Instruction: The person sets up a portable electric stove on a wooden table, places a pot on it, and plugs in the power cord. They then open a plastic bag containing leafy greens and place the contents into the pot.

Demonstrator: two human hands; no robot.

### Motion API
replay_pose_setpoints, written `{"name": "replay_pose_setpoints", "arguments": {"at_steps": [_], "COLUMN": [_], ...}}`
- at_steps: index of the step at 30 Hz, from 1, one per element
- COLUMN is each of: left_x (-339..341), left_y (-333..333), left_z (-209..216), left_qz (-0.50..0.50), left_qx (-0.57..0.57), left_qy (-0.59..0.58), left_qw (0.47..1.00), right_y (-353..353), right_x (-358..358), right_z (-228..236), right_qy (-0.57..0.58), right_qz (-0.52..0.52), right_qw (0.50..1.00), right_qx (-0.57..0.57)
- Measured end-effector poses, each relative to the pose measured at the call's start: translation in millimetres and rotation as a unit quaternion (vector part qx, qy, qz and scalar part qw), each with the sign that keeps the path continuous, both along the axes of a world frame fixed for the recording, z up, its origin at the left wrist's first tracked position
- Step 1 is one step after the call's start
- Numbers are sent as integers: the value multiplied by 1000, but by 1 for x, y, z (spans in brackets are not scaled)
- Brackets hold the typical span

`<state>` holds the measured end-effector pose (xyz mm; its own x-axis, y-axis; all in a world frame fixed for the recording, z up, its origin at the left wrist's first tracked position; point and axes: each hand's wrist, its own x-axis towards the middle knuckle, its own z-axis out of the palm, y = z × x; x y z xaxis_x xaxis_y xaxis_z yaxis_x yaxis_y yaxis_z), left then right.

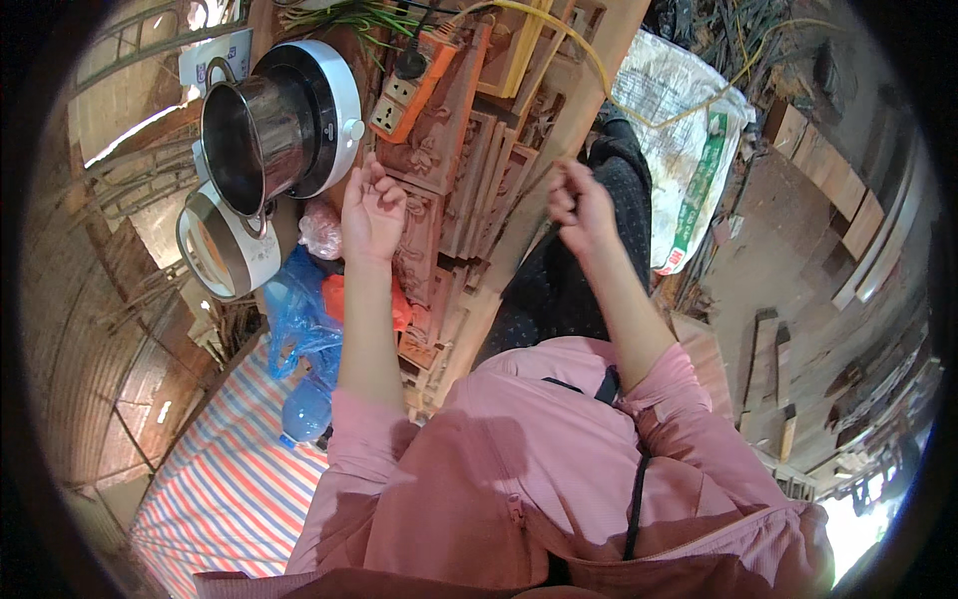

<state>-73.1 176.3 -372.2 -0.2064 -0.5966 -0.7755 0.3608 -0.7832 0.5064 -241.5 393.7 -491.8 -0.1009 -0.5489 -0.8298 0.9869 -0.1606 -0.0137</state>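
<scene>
My left hand [372, 212] is raised over a carved reddish wooden panel [439, 160], palm up with fingers loosely curled, holding nothing that I can see. My right hand [579, 208] hovers to the right above the panel's edge, its fingers pinched together; whether it grips a thin tool is unclear. Both pink sleeves come up from the lower edge. My dark trousers [569, 280] show below the right hand.
A steel pot on a white electric cooker [284, 120] and a white rice cooker [228, 245] stand at the left. An orange power strip [404, 95] lies on the wood. Blue plastic bags [299, 319], a striped tarp [225, 489], a white sack [689, 130] and wood offcuts [828, 190] surround me.
</scene>
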Motion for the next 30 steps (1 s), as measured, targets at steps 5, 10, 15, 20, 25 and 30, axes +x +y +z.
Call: {"name": "replay_pose_setpoints", "arguments": {"at_steps": [5,10,15,20,25,30], "left_x": [-14,-22,-25,-26,-29,-31], "left_y": [-15,-26,-36,-34,-32,-31], "left_z": [-21,-27,-31,-33,-33,-35], "left_qz": [34,49,45,75,109,128], "left_qx": [0,-7,-9,-2,1,17], "left_qy": [92,89,123,111,92,77], "left_qw": [995,995,991,991,990,989], "right_y": [71,83,67,53,43,33], "right_x": [-8,5,-3,-12,-24,-46], "right_z": [-54,-70,-61,-51,-44,-34], "right_qy": [-81,-77,-49,-42,-37,-23], "right_qz": [-157,-144,-98,-76,-62,-44], "right_qw": [983,983,992,993,991,990], "right_qx": [41,89,69,84,115,130]}}
